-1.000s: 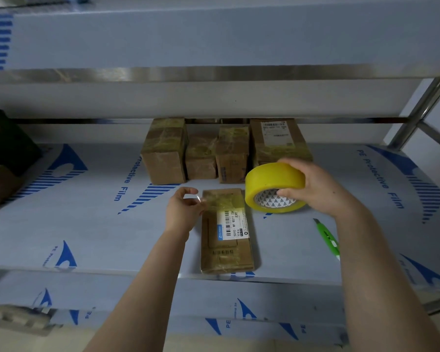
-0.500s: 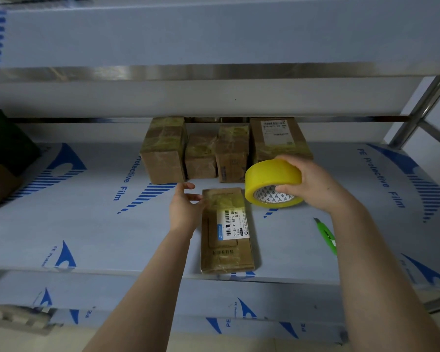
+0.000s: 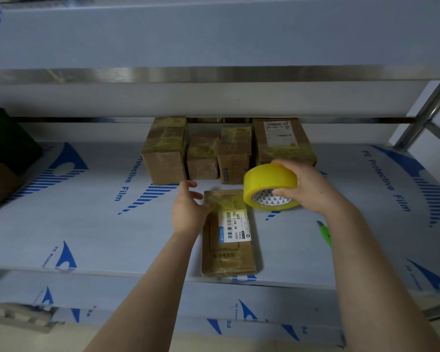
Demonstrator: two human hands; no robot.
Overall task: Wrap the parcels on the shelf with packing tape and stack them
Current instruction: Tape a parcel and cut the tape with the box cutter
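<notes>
A flat brown parcel (image 3: 229, 252) with a white barcode label lies on the shelf (image 3: 92, 224), reaching its front edge. Yellowish tape crosses its far end. My left hand (image 3: 188, 212) rests against the parcel's far left corner, thumb pressing on the taped top and fingers loosely extended. My right hand (image 3: 313, 189) grips a yellow roll of packing tape (image 3: 269, 181) just above the shelf, right of the parcel's far end. Taped parcels stand in a row at the back: a tall one (image 3: 164, 158), two smaller ones (image 3: 203, 158) (image 3: 235, 158) and a labelled one (image 3: 280, 141).
A green utility knife (image 3: 325, 236) lies on the shelf right of the flat parcel, partly hidden by my right forearm. Dark and brown boxes (image 3: 3, 174) sit at the far left. The upper shelf's metal rail (image 3: 214, 74) hangs low overhead; a metal post (image 3: 422, 115) stands at the right.
My left hand moved right and down from beside the parcel onto its far left corner. The right hand with the tape roll shifted slightly up and back.
</notes>
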